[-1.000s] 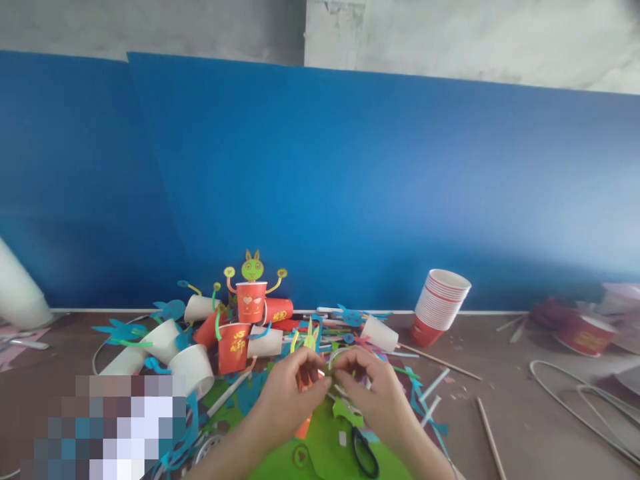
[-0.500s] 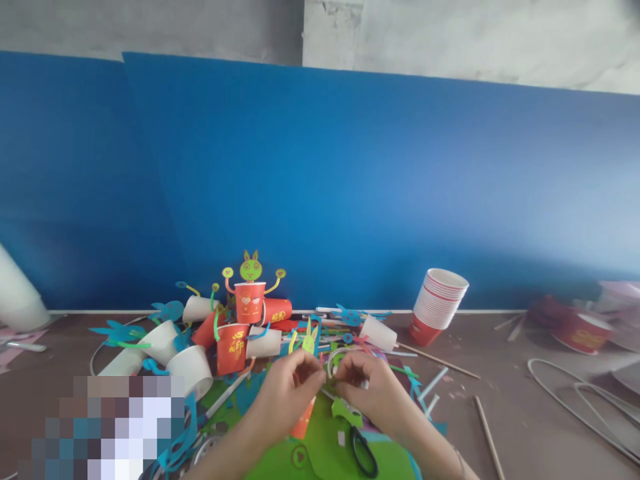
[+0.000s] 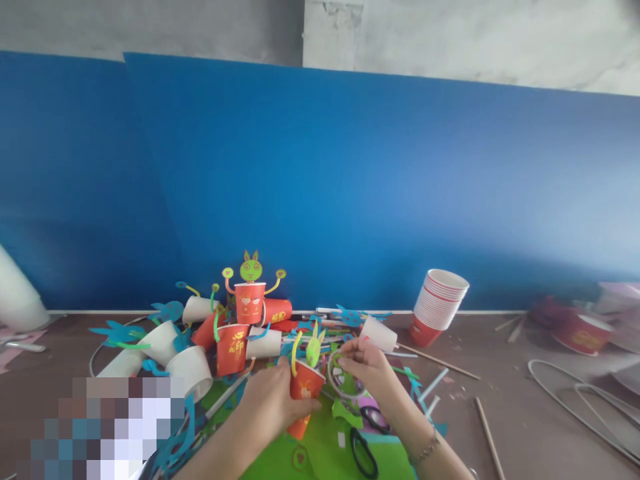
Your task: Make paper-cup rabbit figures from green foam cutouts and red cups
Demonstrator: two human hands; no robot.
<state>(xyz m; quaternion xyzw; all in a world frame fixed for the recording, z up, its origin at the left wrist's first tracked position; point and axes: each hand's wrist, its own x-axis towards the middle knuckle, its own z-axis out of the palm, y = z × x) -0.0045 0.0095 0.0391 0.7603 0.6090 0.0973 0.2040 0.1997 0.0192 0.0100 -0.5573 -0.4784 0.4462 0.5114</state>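
Note:
My left hand (image 3: 275,397) is wrapped round a red paper cup (image 3: 306,383), which leans to the right. A green rabbit-eared paper head (image 3: 314,350) and a curved yellow strip (image 3: 296,348) stick up from its rim. My right hand (image 3: 364,365) is just right of the cup, over a round ring of tape (image 3: 345,393), with thumb and fingertips close together; whatever lies between them is too small to name. Beneath both hands is green paper (image 3: 280,450), with black-handled scissors (image 3: 363,453) and a green scrap (image 3: 347,413) on it.
A finished-looking cup figure (image 3: 249,303) stands behind, among tipped white cups (image 3: 189,370) and blue paper cutouts (image 3: 117,333). A tall stack of cups (image 3: 440,300) is at the right rear. Wooden sticks (image 3: 487,433) and a cable (image 3: 575,383) lie on the brown table (image 3: 500,380).
My left hand has moved down and left and now grips the red cup, which shows more fully. My right hand has moved slightly up and away from my left hand, uncovering the tape ring.

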